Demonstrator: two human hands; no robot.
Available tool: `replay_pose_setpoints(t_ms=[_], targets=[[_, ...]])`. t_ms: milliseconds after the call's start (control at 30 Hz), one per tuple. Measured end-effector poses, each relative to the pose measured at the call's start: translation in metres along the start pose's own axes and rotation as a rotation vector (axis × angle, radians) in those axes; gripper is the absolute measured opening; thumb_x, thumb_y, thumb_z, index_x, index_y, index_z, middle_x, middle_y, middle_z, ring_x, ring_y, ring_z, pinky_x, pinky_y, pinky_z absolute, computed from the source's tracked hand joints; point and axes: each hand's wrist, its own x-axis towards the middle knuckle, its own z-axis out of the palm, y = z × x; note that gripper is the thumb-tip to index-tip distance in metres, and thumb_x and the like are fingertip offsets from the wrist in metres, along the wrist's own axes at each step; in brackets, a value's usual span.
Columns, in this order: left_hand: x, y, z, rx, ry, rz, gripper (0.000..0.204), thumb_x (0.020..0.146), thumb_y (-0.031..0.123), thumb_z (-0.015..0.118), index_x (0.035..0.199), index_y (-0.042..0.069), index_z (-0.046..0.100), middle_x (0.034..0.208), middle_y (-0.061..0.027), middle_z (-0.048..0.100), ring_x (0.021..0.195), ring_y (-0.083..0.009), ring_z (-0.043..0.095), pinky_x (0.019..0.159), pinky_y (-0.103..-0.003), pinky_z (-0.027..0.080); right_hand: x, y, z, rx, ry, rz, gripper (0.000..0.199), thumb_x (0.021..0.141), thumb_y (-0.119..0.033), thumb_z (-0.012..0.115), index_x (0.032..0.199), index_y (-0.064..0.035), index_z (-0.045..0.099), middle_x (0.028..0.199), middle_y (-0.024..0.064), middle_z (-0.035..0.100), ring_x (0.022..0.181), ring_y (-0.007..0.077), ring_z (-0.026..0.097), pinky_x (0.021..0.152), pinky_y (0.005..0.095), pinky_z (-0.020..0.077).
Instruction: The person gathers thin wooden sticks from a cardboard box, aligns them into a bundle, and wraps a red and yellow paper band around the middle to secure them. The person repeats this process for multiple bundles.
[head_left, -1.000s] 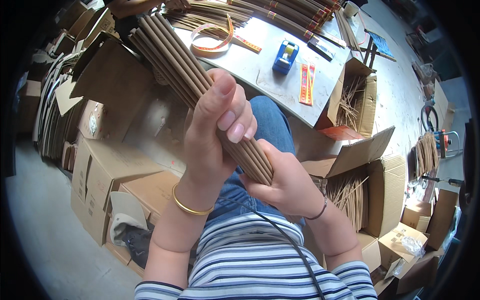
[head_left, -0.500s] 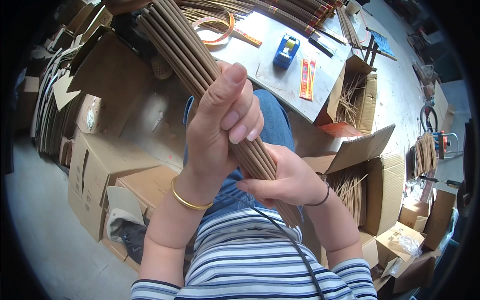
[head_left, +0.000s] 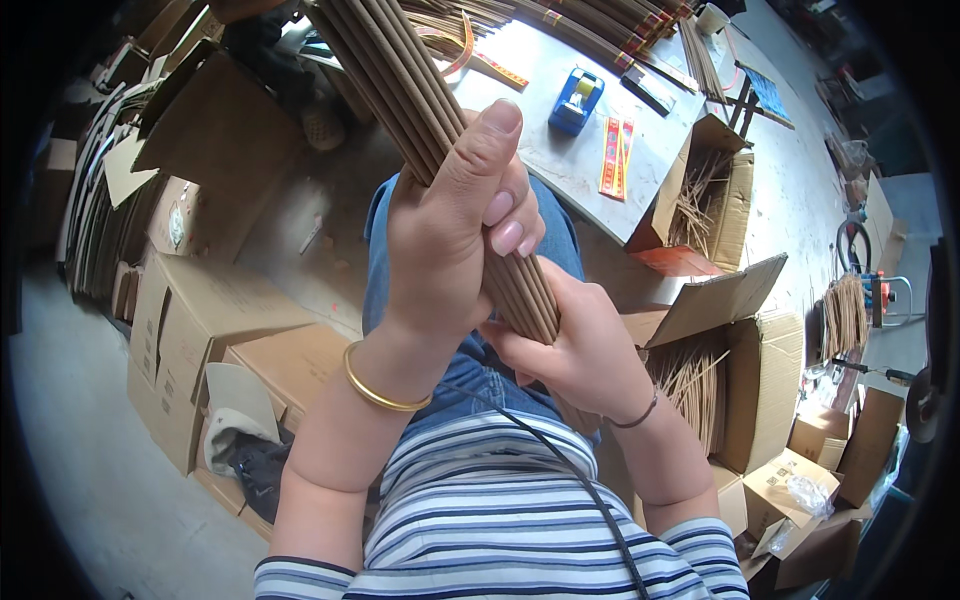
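A thick bundle of brown incense sticks [head_left: 395, 75] slants across the view, from the upper left down to my lap. My left hand [head_left: 455, 205] is wrapped round its middle, the thumb lying up along the sticks. Lower down, my right hand [head_left: 575, 345] grips the same bundle near its lower end, thumb across the front. The lower tips show below the right hand, against my striped shirt. At the top, the upper end runs toward the edge of the view.
Ahead, a white table [head_left: 560, 175] carries a blue tape dispenser [head_left: 577, 100], red-yellow label strips [head_left: 614, 158] and banded stick bundles [head_left: 590, 40]. Open cardboard boxes with loose sticks stand at right [head_left: 700, 390] and beside the table [head_left: 735, 200]. Closed cartons [head_left: 220, 310] and a cap [head_left: 240, 420] lie at left.
Both hands keep their grip on the bundle. The left hand and the upper part of the sticks have shifted slightly right, and the bundle stands a little steeper.
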Motion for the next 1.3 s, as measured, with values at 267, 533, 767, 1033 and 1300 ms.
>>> replay_pose_setpoints(t_ms=[267, 533, 767, 1033, 1300], targets=[[0.011, -0.007, -0.024, -0.564, -0.470, -0.183, 0.025, 0.104, 0.028, 0.042, 0.089, 0.009, 0.049, 0.060, 0.0058, 0.040, 0.050, -0.0021, 0.042, 0.049, -0.018, 0.039, 0.002, 0.015, -0.016, 0.866, -0.624, 0.299, 0.021, 0.088, -0.014, 0.067, 0.085, -0.0017, 0.050, 0.055, 0.0028, 0.051, 0.044, 0.0108, 0.052, 0.042, 0.0217, 0.0412], [0.003, -0.001, -0.018, -0.143, -0.055, -0.043, 0.023, 0.095, 0.025, 0.063, 0.080, 0.013, 0.050, 0.058, 0.0052, 0.040, 0.047, -0.0044, 0.043, 0.047, -0.020, 0.039, 0.002, 0.004, -0.003, 0.322, -0.233, 0.141, 0.020, 0.087, -0.011, 0.066, 0.089, -0.0025, 0.048, 0.058, 0.0019, 0.052, 0.044, 0.0093, 0.051, 0.041, 0.0224, 0.0398], [-0.007, -0.007, -0.014, -0.084, 0.071, -0.052, 0.024, 0.093, 0.026, 0.065, 0.081, 0.014, 0.049, 0.061, 0.0047, 0.041, 0.051, -0.0044, 0.044, 0.050, -0.020, 0.040, 0.006, 0.011, -0.005, 0.238, -0.253, 0.152, 0.023, 0.086, -0.012, 0.067, 0.093, -0.0010, 0.048, 0.060, 0.0056, 0.056, 0.045, 0.0104, 0.054, 0.043, 0.0248, 0.0420], [-0.006, -0.003, -0.029, -0.198, -0.123, -0.047, 0.022, 0.098, 0.026, 0.059, 0.086, 0.011, 0.048, 0.060, 0.0043, 0.041, 0.048, -0.0045, 0.044, 0.048, -0.021, 0.040, 0.004, 0.011, 0.004, 0.265, -0.245, 0.064, 0.027, 0.085, -0.015, 0.071, 0.093, -0.0008, 0.050, 0.064, 0.0059, 0.058, 0.048, 0.0097, 0.056, 0.045, 0.0236, 0.0434], [-0.003, 0.005, -0.032, -0.223, -0.182, -0.125, 0.020, 0.096, 0.021, 0.058, 0.082, 0.012, 0.048, 0.057, 0.0052, 0.040, 0.044, -0.0051, 0.042, 0.045, -0.020, 0.040, 0.010, 0.018, 0.002, 0.281, -0.347, 0.069, 0.026, 0.084, -0.012, 0.070, 0.094, -0.0038, 0.047, 0.064, 0.0092, 0.059, 0.053, 0.0213, 0.061, 0.047, 0.0299, 0.0473]])
